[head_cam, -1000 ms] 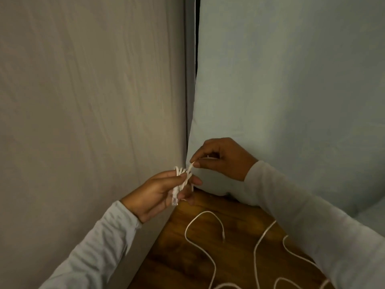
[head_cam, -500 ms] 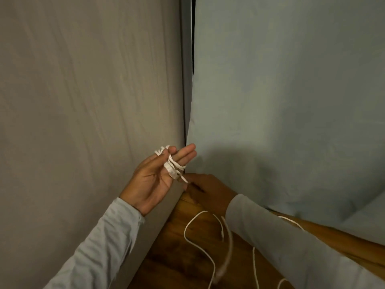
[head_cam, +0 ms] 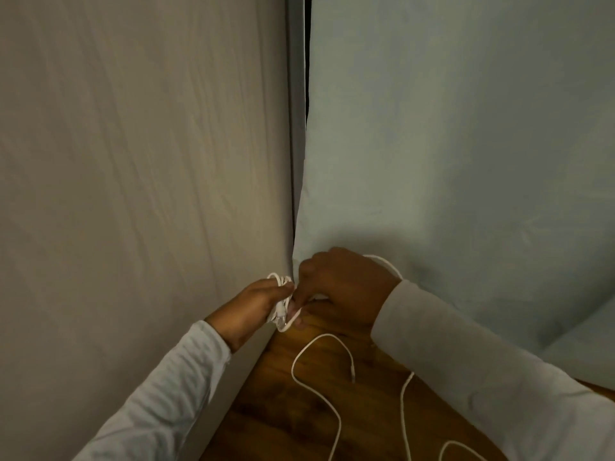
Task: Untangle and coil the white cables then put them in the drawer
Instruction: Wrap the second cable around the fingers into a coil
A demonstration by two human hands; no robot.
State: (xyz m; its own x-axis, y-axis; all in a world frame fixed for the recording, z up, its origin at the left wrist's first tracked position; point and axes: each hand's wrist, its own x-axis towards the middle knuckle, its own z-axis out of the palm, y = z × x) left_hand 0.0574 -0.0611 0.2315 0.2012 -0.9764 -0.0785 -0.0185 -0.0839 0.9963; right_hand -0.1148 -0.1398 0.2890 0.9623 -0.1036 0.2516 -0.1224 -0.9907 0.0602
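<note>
- The fingers of the left hand (head_cam: 248,309) are curled around a small bundle of thin white cable (head_cam: 282,304); the loops are wound over the fingers and the thumb presses on them from above.
- The fingertips of the right hand (head_cam: 342,287) are pressed together on the same bundle, pinching a strand at its right side. The exact finger positions are hidden by the back of the hand.
- Another strand of the white cable (head_cam: 386,262) arcs over the back of the right hand near the wrist.
- Both hands meet just above the far corner of the brown wooden table (head_cam: 266,414), and both arms wear light grey long sleeves (head_cam: 159,404).
- Loose white cable (head_cam: 319,387) lies in curves on the wood below the hands, with a small plug end (head_cam: 352,374) visible; more loops (head_cam: 404,410) run toward the lower edge.
- A beige cloth sheet (head_cam: 133,161) hangs at the left and a pale blue cloth sheet (head_cam: 466,128) at the right, with a narrow dark gap between them.
</note>
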